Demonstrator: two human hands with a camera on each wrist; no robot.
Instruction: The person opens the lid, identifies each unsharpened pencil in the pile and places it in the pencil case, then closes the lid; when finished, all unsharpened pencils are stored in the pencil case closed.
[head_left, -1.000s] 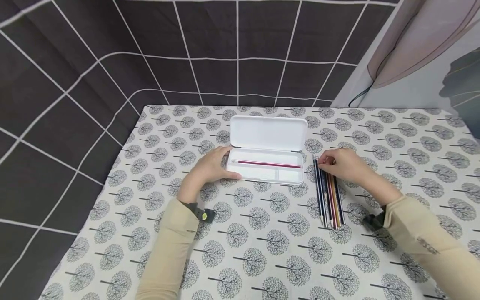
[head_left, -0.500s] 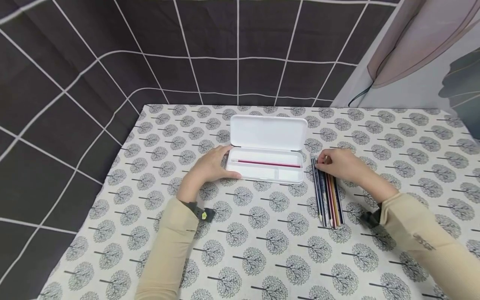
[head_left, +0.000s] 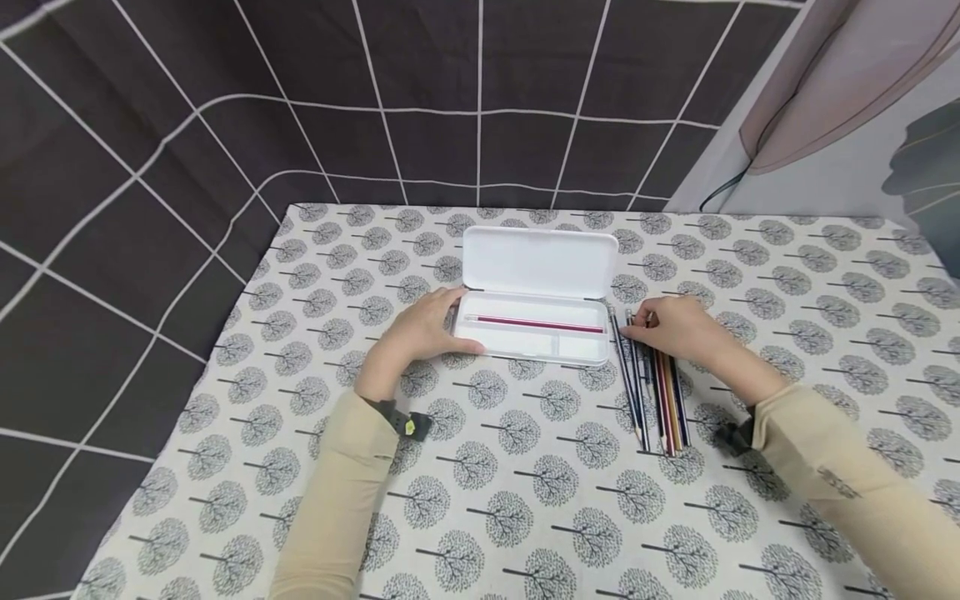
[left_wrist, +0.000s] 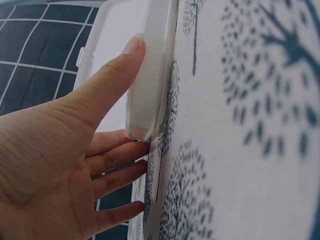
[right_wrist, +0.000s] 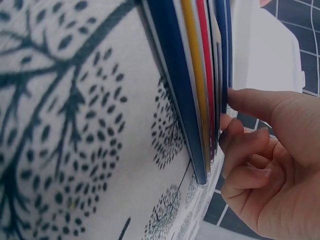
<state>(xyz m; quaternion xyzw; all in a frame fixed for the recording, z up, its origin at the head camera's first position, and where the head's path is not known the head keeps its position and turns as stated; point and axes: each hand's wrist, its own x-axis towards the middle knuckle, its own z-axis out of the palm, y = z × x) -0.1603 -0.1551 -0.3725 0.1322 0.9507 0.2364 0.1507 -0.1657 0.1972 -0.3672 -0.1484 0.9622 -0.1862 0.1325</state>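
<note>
White pencil case: located at the centre of the head view, its lid turned back toward the top of the frame. A long rear compartment and a front row divided into a longer left and a shorter right part were seen. A single red pencil was contained in the rear compartment, laid lengthwise.

Left hand: placed at the case's left end. The fingers were held spread and nearly straight; the thumb was rested against the front wall, the others reached round the left end.

Coloured pencils: a loose row, laid lengthwise right of centre, just beside the case. A yellow pencil was included; at the row's left edge, dark pencils were fanned slightly apart.

Right hand: set over the row's upper end. The fingers were curled — a dark blue pencil was pinched at thumb and forefinger.

Surroundings: both sleeves, beige, were entered from the lower corners. The table was covered by a tree-printed cloth, backed by a dark gridded hanging; a pinkish curtain was hung at upper right.
</note>
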